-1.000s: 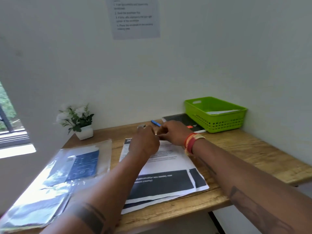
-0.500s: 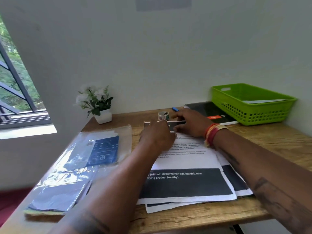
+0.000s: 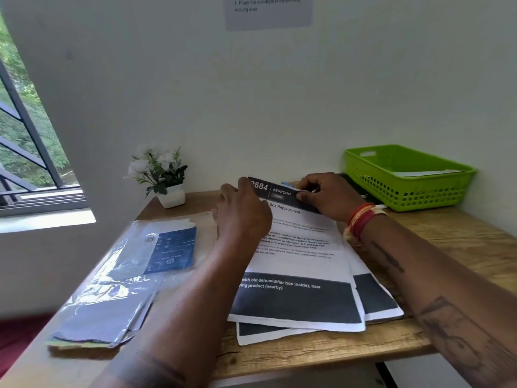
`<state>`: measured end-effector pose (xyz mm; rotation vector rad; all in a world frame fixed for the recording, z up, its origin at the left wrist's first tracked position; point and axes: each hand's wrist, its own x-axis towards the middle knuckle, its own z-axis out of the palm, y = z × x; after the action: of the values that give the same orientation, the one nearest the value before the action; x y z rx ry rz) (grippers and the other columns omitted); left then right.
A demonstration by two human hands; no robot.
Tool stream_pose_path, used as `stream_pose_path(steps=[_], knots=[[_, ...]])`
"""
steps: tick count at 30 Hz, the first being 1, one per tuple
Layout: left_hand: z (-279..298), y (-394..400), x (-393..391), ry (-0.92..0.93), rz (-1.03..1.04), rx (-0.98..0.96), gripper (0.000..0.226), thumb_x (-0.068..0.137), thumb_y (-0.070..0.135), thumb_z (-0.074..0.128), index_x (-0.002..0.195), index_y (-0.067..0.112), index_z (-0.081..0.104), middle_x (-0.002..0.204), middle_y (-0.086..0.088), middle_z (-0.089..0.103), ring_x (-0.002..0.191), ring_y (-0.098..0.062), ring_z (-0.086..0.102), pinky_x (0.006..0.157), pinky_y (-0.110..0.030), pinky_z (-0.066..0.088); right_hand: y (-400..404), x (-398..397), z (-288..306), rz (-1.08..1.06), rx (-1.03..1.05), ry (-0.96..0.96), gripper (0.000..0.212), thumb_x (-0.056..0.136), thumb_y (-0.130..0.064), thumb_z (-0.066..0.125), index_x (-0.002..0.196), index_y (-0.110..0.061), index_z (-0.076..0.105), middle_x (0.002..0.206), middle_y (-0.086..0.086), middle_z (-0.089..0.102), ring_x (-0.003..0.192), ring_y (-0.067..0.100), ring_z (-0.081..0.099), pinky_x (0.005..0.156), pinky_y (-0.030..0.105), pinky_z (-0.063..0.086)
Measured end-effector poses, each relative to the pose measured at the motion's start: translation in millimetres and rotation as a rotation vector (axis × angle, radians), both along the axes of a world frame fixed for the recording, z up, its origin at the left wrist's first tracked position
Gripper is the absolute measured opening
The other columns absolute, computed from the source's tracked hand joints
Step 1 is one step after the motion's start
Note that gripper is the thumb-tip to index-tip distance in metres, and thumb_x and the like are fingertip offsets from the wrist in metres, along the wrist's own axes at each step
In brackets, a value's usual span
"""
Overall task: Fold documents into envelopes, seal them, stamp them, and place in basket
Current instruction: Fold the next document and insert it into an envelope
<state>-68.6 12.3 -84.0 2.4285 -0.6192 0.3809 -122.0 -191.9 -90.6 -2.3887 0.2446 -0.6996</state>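
Head view shows both hands at the far edge of the top document (image 3: 296, 247), which lies on a small stack of printed sheets in the middle of the tabletop (image 3: 447, 247). The right hand (image 3: 327, 196) pinches the sheet's dark header strip between thumb and fingers and has it lifted off the stack; the left hand (image 3: 242, 214) is curled at the strip's left corner, though its fingertips are hidden, so whether it truly pinches the paper I cannot tell.

The step looks like the first fold. It would go best by bringing the raised edge toward the near edge with both corners level, matching the side edges before pressing a crease, and taking only one sheet.

A packet of envelopes (image 3: 117, 281) lies at the left of the frame; the green basket (image 3: 405, 189) sits at the right, already holding something flat.
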Motion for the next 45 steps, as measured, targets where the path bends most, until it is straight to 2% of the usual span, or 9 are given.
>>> stream_pose_path(steps=[5, 13, 16, 23, 28, 35, 39, 42, 45], knots=[[9.9, 3.0, -2.5, 0.064, 0.034, -0.02, 0.048, 0.096, 0.043, 0.05, 0.134, 0.018, 0.033, 0.127, -0.015, 0.059, 0.12, -0.04, 0.053, 0.098, -0.05, 0.039, -1.8, -9.9, 2.3, 0.021, 0.291, -0.076, 0.004, 0.085, -0.02, 0.077, 0.084, -0.021, 0.075, 0.085, -0.001, 0.076, 0.073, 0.013, 0.065, 0.075, 0.032, 0.052], [30.3, 13.1, 11.2, 0.044, -0.054, -0.055, 0.028, 0.098, 0.036, 0.058, 0.119, 0.017, 0.062, 0.119, -0.009, 0.068, 0.108, -0.028, 0.061, 0.077, -0.029, 0.037, -7.0, -16.5, 1.8, 0.026, 0.515, -0.04, 0.002, 0.082, -0.018, 0.078, 0.08, -0.019, 0.078, 0.096, 0.008, 0.078, 0.075, 0.017, 0.068, 0.079, 0.039, 0.057], [53.0, 4.0, 12.9, 0.037, -0.09, -0.03, 0.025, 0.098, 0.036, 0.061, 0.109, 0.015, 0.068, 0.113, -0.007, 0.069, 0.098, -0.024, 0.061, 0.077, -0.028, 0.041, -13.5, -22.1, 8.7, 0.021, 0.518, -0.017, 0.005, 0.085, -0.017, 0.076, 0.08, -0.016, 0.076, 0.087, 0.01, 0.076, 0.066, 0.011, 0.064, 0.067, 0.027, 0.053], [96.9, -16.9, 38.6, 0.119, -0.144, 0.494, 0.06, 0.087, 0.065, 0.062, 0.111, 0.01, 0.069, 0.11, -0.005, 0.067, 0.095, -0.022, 0.06, 0.082, -0.03, 0.041, -32.3, -28.0, 10.8, -0.076, 0.453, 0.008, 0.013, 0.087, -0.015, 0.075, 0.075, -0.02, 0.074, 0.064, -0.011, 0.07, 0.057, 0.004, 0.06, 0.062, 0.022, 0.046], [72.8, -21.5, 63.4, 0.032, -0.145, 0.793, 0.069, 0.085, 0.068, 0.061, 0.123, 0.012, 0.07, 0.129, -0.008, 0.066, 0.116, -0.027, 0.062, 0.094, -0.034, 0.048, -42.0, -28.2, 7.0, -0.17, 0.358, 0.077, 0.014, 0.085, -0.018, 0.075, 0.072, -0.021, 0.072, 0.072, -0.004, 0.07, 0.065, 0.013, 0.062, 0.068, 0.026, 0.048], [22.1, -24.0, 71.6, 0.019, -0.183, 0.562, 0.03, 0.091, 0.033, 0.07, 0.115, 0.016, 0.074, 0.122, -0.005, 0.069, 0.113, -0.024, 0.064, 0.093, -0.029, 0.048, -32.7, -30.5, 14.3, -0.081, 0.291, 0.205, 0.009, 0.087, -0.027, 0.074, 0.086, -0.018, 0.076, 0.081, 0.0, 0.074, 0.065, 0.011, 0.064, 0.058, 0.021, 0.046], [13.0, -26.5, 78.9, 0.02, -0.265, 0.456, 0.013, 0.09, 0.028, 0.072, 0.103, 0.028, 0.072, 0.119, 0.001, 0.068, 0.112, -0.02, 0.062, 0.091, -0.028, 0.044, -24.2, -33.0, 16.1, 0.111, 0.414, 0.245, 0.041, 0.085, -0.052, 0.071, 0.096, -0.013, 0.077, 0.088, 0.005, 0.077, 0.074, 0.021, 0.069, 0.07, 0.033, 0.053], [13.5, -29.0, 80.6, 0.031, -0.341, 0.385, 0.008, 0.09, 0.032, 0.071, 0.095, 0.038, 0.068, 0.105, 0.008, 0.067, 0.106, -0.016, 0.063, 0.089, -0.032, 0.047, -14.6, -36.6, 16.8, 0.247, 0.645, 0.27, 0.062, 0.087, -0.065, 0.059, 0.107, -0.007, 0.072, 0.093, 0.011, 0.074, 0.064, 0.021, 0.062, 0.053, 0.027, 0.047], [10.7, -29.2, 79.7, 0.015, -0.399, 0.351, 0.016, 0.092, 0.034, 0.069, 0.109, 0.033, 0.069, 0.109, 0.009, 0.068, 0.105, -0.013, 0.062, 0.09, -0.031, 0.047, -9.8, -35.8, 14.3, 0.276, 0.505, 0.279, 0.043, 0.092, -0.052, 0.062, 0.105, -0.012, 0.072, 0.095, 0.007, 0.076, 0.065, 0.019, 0.062, 0.052, 0.027, 0.045]])
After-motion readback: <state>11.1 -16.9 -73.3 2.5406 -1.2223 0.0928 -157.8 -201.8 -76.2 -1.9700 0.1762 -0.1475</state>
